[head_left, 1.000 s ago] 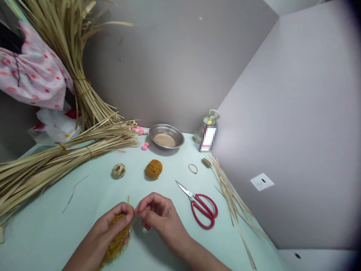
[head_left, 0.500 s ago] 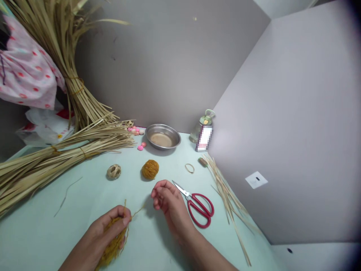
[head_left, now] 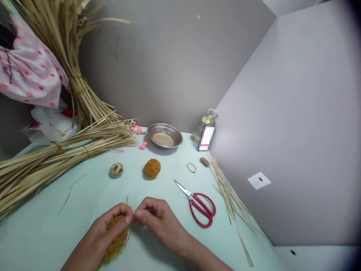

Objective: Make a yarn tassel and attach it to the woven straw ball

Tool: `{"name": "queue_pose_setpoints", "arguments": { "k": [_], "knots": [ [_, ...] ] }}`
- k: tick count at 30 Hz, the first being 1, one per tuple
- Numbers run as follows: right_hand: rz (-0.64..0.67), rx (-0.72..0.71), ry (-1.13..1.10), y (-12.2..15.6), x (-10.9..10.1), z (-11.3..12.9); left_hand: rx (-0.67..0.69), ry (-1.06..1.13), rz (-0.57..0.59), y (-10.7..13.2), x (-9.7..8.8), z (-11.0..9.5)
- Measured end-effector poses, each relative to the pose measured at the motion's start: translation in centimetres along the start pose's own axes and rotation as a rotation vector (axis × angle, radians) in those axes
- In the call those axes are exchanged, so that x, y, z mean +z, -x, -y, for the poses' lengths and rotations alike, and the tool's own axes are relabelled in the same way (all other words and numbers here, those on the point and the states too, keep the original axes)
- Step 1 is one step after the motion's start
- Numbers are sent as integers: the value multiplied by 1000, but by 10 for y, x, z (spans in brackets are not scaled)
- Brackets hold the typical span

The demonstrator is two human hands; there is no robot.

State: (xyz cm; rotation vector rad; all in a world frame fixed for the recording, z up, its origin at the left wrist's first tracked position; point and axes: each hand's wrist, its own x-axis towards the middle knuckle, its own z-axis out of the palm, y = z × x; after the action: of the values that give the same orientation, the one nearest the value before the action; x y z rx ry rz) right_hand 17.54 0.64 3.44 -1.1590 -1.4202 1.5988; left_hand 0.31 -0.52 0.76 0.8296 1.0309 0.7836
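At the near edge of the table [head_left: 84,210], your left hand [head_left: 108,231] is curled shut around a mustard yarn tuft [head_left: 116,242], thumb pressed on top, one strand poking up past the knuckles. Your right hand [head_left: 159,222] has come back to it: half a second ago it stood off toward the scissors [head_left: 201,205] with a strand drawn out between the hands, and now its fingertips are closed to a pinch against your left thumb, at the tuft's upper end. Whether a strand sits in that pinch is too small to tell. The return matches where the hands met a second ago, which reads as one pull finished and a fresh hold being taken on the same tuft. Nothing else has shifted: the yarn ball [head_left: 152,168] and the woven ball [head_left: 116,170] lie beyond your hands, the bowl [head_left: 165,136] stands by the wall, and the straw bundles [head_left: 56,158] stretch along the left.
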Motion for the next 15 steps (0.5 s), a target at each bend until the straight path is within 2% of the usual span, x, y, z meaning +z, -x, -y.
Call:
{"name": "queue_pose_setpoints", "arguments": {
  "k": [6, 15],
  "knots": [
    [-34, 40, -88, -2, 1, 4, -17, 20, -16, 1, 2, -3],
    [-70, 55, -75, -2, 4, 4, -28, 57, -10, 1, 4, -5]
  ]
}}
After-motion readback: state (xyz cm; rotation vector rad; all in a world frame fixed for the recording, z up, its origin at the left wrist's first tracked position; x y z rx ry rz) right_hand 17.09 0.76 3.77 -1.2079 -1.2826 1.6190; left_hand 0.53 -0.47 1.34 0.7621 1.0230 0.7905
